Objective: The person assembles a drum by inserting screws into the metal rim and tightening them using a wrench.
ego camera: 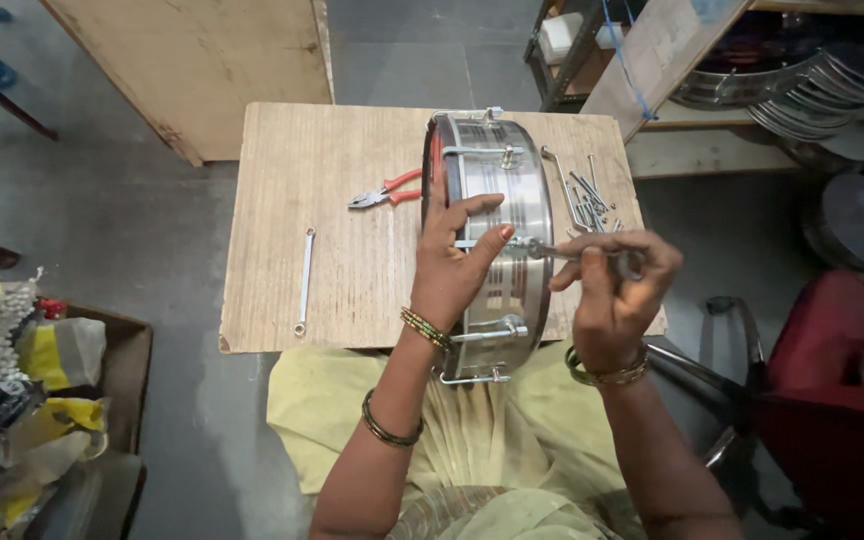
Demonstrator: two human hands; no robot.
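Left hand (452,262) steadies metal drum (497,240); right hand (607,290) grips a tension rod (552,251).

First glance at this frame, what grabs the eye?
The shiny metal drum shell, stood on edge at the right of the small wooden table. The left hand steadies it while the right hand holds a thin metal rod to its side. Red-handled pliers lie just left, loose rods right.
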